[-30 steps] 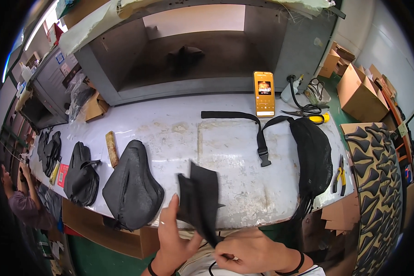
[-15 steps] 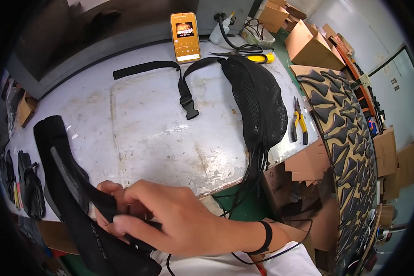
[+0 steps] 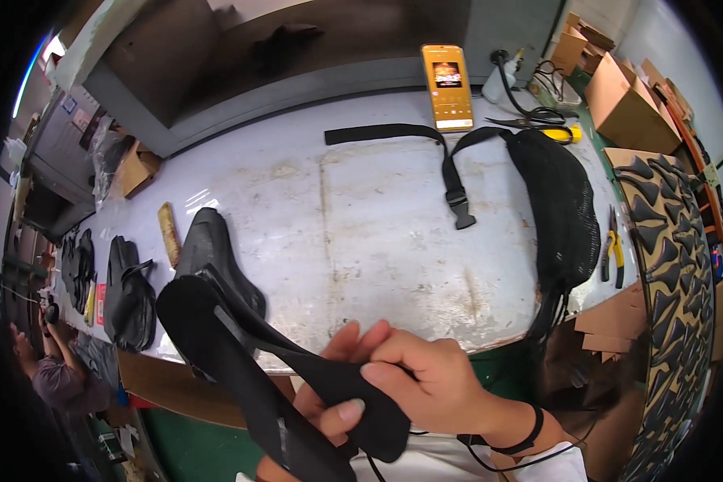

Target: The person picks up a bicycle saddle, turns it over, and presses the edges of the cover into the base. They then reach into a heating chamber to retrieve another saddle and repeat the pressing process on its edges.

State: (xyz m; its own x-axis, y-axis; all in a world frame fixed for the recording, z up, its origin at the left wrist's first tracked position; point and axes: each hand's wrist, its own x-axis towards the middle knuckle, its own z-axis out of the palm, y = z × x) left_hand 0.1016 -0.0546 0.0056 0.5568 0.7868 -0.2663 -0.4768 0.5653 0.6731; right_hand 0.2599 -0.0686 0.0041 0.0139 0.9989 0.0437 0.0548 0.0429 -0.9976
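Observation:
A soft, long black bicycle saddle cover, with a grey strip showing along its fold, is held over the table's near edge. My left hand grips it from below, thumb laid across the lower flap; the cover hides much of this hand. My right hand pinches the cover's right edge between thumb and fingers. Just beyond the cover's far end, a black bicycle saddle rests on the table. Another black saddle-like piece lies farther left.
A black mesh waist bag lies at the right, its buckled strap stretched across the table. Beside it are yellow-handled pliers and scissors. A phone stands at the back. At right is a board of saddle-shaped pieces; at far left, another person.
The view has swung left, bringing the saddle behind the cover and another person into sight. The cover has been turned and its flap spread; my left thumb now shows on it.

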